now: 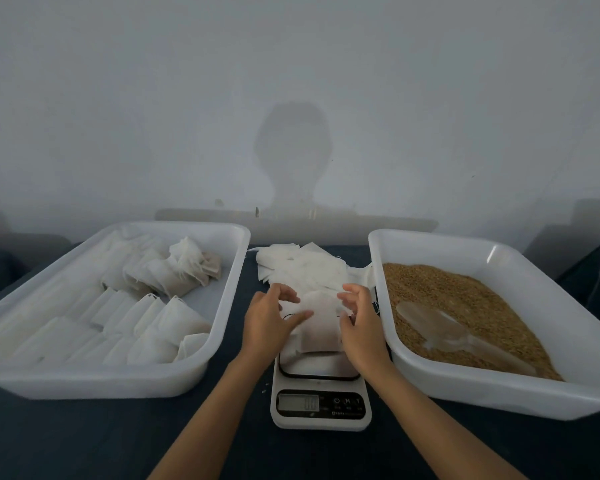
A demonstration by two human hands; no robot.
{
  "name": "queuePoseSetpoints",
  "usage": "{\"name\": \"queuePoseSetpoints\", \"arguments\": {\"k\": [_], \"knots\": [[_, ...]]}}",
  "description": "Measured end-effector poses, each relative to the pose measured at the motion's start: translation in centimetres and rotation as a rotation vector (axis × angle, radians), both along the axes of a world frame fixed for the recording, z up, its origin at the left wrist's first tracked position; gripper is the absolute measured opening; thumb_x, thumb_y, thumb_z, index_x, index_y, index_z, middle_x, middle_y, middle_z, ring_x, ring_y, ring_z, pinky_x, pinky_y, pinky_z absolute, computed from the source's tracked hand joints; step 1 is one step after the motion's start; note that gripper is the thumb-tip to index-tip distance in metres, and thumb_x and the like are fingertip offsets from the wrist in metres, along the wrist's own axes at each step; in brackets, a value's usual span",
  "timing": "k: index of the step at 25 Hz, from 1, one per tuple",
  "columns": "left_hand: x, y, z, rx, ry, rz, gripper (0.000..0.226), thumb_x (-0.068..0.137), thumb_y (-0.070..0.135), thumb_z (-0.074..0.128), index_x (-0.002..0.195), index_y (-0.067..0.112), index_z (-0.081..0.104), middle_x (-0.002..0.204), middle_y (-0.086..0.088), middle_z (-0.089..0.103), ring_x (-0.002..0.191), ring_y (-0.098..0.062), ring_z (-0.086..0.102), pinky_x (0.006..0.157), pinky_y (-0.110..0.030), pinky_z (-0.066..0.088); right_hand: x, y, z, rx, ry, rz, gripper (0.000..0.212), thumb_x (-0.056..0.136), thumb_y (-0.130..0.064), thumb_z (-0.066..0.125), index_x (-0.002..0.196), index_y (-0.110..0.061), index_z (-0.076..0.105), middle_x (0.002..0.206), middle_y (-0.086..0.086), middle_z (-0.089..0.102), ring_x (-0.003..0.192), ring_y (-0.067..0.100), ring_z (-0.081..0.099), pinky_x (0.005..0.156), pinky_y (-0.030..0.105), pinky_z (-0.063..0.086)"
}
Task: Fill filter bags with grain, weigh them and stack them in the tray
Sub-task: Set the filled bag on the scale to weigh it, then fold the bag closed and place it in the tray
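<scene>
While both hands flank it, the filter bag (317, 327) lies lengthwise away.

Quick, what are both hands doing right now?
Left hand: open, fingers touching the bag on the scale.
Right hand: open, fingers loosely curled beside the bag.

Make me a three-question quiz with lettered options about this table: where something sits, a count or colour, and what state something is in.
1. Where is the scoop?
A. on the scale
B. in the grain tray
C. in the left tray

2. How many white trays are there?
A. one
B. two
C. three

3. What does the scale bear?
A. a filter bag
B. nothing
C. loose grain

Answers:
1 B, it lies on the grain in the right tray.
2 B, the left tray holds filled bags, the right holds grain.
3 A, the filter bag rests on it between the left hand and right hand.
</scene>
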State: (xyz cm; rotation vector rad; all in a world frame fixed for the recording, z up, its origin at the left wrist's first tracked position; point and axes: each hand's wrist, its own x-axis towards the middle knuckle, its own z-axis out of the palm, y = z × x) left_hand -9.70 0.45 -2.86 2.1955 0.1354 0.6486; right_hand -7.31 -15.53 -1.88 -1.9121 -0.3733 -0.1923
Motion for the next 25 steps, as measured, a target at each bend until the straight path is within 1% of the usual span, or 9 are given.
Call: {"name": "queuePoseSetpoints", "arguments": {"k": [3, 5, 8, 11, 16, 19, 21, 22, 25], "knots": [[0.1, 1.2, 0.6, -0.166, -0.103, 0.036, 0.025, 0.077, 0.026, 0.077, 0.093, 0.019, 0.058, 0.089, 0.012, 0.065, 0.08, -0.005, 0.053, 0.069, -0.017, 0.043, 0.1, 0.1, 0.4, 0.02, -0.029, 0.009, 0.045, 0.091, 0.008, 0.044, 0.13, -0.014, 0.043, 0.125, -0.007, 0.049, 0.119, 0.004, 0.043, 0.105, 0.023, 0.033], [0.2, 1.8, 1.0, -0.235, -0.137, 0.048, 0.02, 0.08, 0.019, 0.075, 0.092, 0.015, 0.059, 0.085, 0.011, 0.065, 0.071, 0.0, 0.053, 0.064, -0.014, 0.043, 0.2, 0.2, 0.5, 0.048, -0.024, 0.005, 0.042, 0.091, 0.008, 0.044, 0.127, -0.013, 0.045, 0.124, -0.005, 0.049, 0.118, 0.004, 0.043, 0.104, 0.021, 0.032], [0.3, 1.9, 0.8, -0.241, -0.13, 0.05, 0.016, 0.082, 0.017, 0.072, 0.091, 0.016, 0.058, 0.083, 0.01, 0.062, 0.068, 0.001, 0.053, 0.062, -0.008, 0.043, 0.4, 0.2, 0.5, 0.105, -0.005, -0.005, 0.038, 0.091, 0.008, 0.042, 0.123, -0.011, 0.047, 0.122, -0.002, 0.05, 0.115, 0.008, 0.045, 0.1, 0.02, 0.033], [0.5, 1.9, 0.3, -0.266, -0.135, 0.063, 0.014, 0.084, 0.016, 0.071, 0.09, 0.018, 0.058, 0.082, 0.009, 0.061, 0.069, 0.0, 0.053, 0.063, -0.008, 0.043, 0.6, 0.3, 0.5, 0.133, -0.001, -0.01, 0.034, 0.092, 0.007, 0.043, 0.122, -0.009, 0.047, 0.118, -0.002, 0.05, 0.113, 0.009, 0.047, 0.098, 0.02, 0.034], [0.7, 2.1, 0.2, -0.271, -0.144, 0.033, 0.014, 0.084, 0.013, 0.069, 0.09, 0.018, 0.058, 0.083, 0.008, 0.062, 0.069, 0.004, 0.053, 0.063, -0.007, 0.043, 0.9, 0.3, 0.3, 0.119, 0.001, -0.009, 0.032, 0.093, 0.005, 0.043, 0.121, -0.009, 0.048, 0.116, -0.001, 0.051, 0.111, 0.009, 0.047, 0.095, 0.019, 0.035], [0.7, 2.1, 0.1, -0.261, -0.14, 0.042, 0.013, 0.085, 0.013, 0.069, 0.091, 0.017, 0.058, 0.085, 0.005, 0.063, 0.071, -0.003, 0.054, 0.064, -0.008, 0.044, 1.0, 0.3, 0.1, 0.104, -0.008, -0.015, 0.03, 0.093, 0.005, 0.043, 0.117, -0.011, 0.049, 0.114, -0.001, 0.052, 0.108, 0.008, 0.047, 0.088, 0.009, 0.034], [1.1, 2.2, 0.1, -0.24, -0.076, 0.039, 0.014, 0.085, 0.016, 0.068, 0.092, 0.018, 0.057, 0.087, 0.005, 0.063, 0.076, -0.007, 0.056, 0.064, -0.011, 0.044, 1.2, 0.4, 0.0, 0.089, 0.001, -0.027, 0.029, 0.093, 0.006, 0.042, 0.115, -0.012, 0.05, 0.112, -0.001, 0.053, 0.107, 0.009, 0.049, 0.084, 0.008, 0.035], [1.5, 2.2, 0.0, -0.218, 0.002, 0.025, 0.016, 0.086, 0.02, 0.068, 0.095, 0.019, 0.056, 0.088, 0.007, 0.062, 0.08, -0.009, 0.057, 0.067, -0.013, 0.044, 1.5, 0.5, -0.1, 0.074, 0.018, -0.039, 0.029, 0.093, 0.006, 0.042, 0.113, -0.012, 0.05, 0.112, -0.001, 0.054, 0.107, 0.01, 0.05, 0.085, 0.01, 0.035], [3.1, 1.9, 0.2, -0.054, 0.28, -0.047, 0.038, 0.085, 0.04, 0.066, 0.112, 0.017, 0.052, 0.098, 0.01, 0.062, 0.097, -0.013, 0.057, 0.079, -0.024, 0.046, 2.8, 1.0, 0.0, -0.046, 0.128, -0.095, 0.028, 0.094, 0.0, 0.042, 0.117, -0.012, 0.05, 0.116, 0.004, 0.057, 0.108, 0.017, 0.055, 0.088, 0.024, 0.043]]}}
